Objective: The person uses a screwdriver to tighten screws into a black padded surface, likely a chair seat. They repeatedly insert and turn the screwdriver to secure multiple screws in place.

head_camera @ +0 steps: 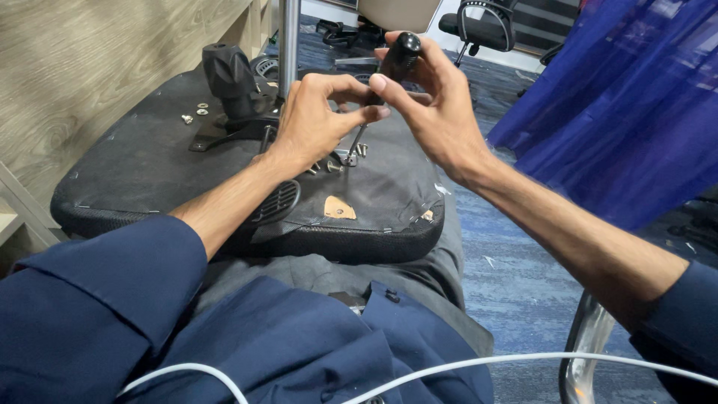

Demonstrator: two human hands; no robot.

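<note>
Right hand [437, 105] clenched round the black, rounded handle of a screwdriver [396, 61], upper centre of frame; left hand [318, 120] pinching its thin steel shaft, tip down at a bolt [350, 158] on the upturned chair seat [142, 164]; risk judged: tilted shaft may slip off the head; loose screws [196, 112], upper left, could roll away; seat underside matte black fabric, stapled edge, ribbed rim.
</note>
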